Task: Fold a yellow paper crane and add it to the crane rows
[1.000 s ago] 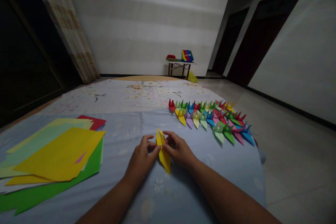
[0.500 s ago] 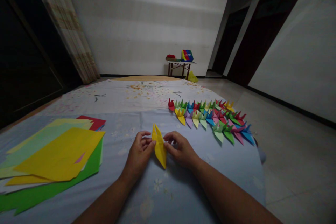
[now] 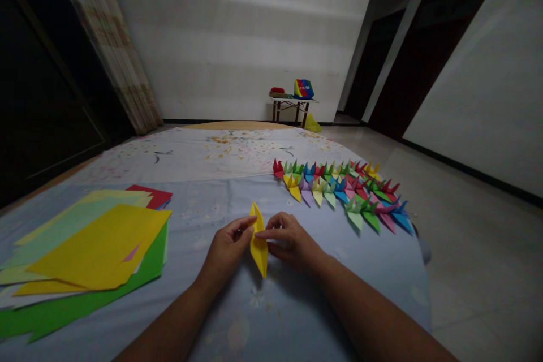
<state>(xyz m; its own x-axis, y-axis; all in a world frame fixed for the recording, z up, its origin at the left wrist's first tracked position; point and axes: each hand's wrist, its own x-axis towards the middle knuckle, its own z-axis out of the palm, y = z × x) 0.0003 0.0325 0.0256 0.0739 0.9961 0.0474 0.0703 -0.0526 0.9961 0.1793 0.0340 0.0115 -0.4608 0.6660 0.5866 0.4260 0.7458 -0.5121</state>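
A piece of yellow folded origami paper (image 3: 258, 254), long and pointed at both ends, stands tilted between my hands above the blue cloth. My left hand (image 3: 229, 244) pinches its left edge near the upper half, thumb and fingertips pressed on the paper. From the other side, my right hand (image 3: 294, 242) grips the middle, its index finger lying across the front face and its lower fingers curled at the right edge. To the right stand several rows of folded paper cranes (image 3: 328, 192) in many colours.
At the left lies a loose stack of coloured paper sheets (image 3: 102, 243), yellow and green uppermost. A flowered cloth (image 3: 203, 153) covers the far part of the round table. Against the back wall stands a small table (image 3: 292, 102) with a colourful bag (image 3: 304, 89).
My right index finger has moved left across the front of the yellow paper. The paper's two upper points, apart before, now look closed together, and my left fingers sit higher on it.
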